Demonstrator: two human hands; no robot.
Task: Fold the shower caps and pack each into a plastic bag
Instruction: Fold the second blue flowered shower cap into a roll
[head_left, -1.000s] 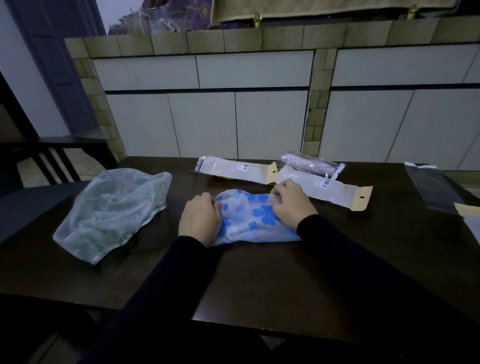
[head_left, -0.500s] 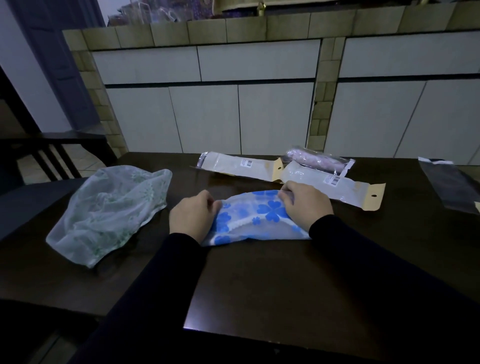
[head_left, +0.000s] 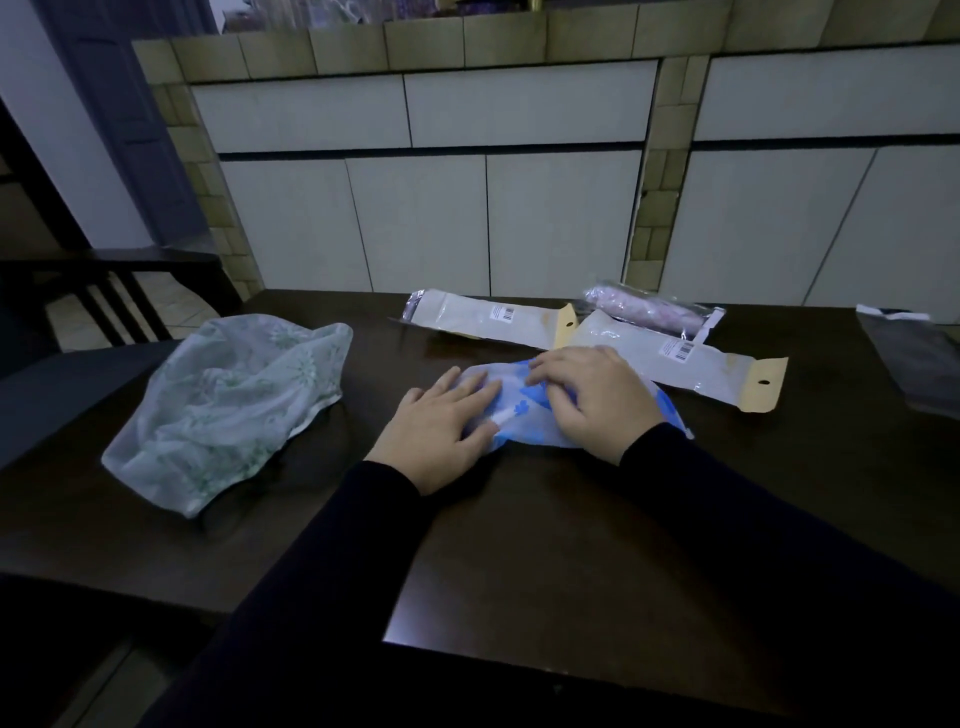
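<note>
Blue cap (head_left: 524, 415) folded on dark tabletop (head_left: 519, 545), left hand (head_left: 441, 423) pressing flat with straight fingers, right hand (head_left: 592, 400) pinching a fold with curled fingers, green cap (head_left: 228, 400) left, packed bags (head_left: 670, 358) beyond

Shower cap (head_left: 524, 415) under the hands: white-translucent with blue flower print. Second shower cap (head_left: 228, 405), left: pale translucent, faint green floral pattern. Two flat bags (head_left: 488, 319) (head_left: 675, 358): white with tan header ends and barcode labels. Packed bag (head_left: 649, 309) behind: possibly pink contents; light too dim to confirm. Table (head_left: 571, 545): dark brown. Sleeves (head_left: 753, 519): black.
</note>
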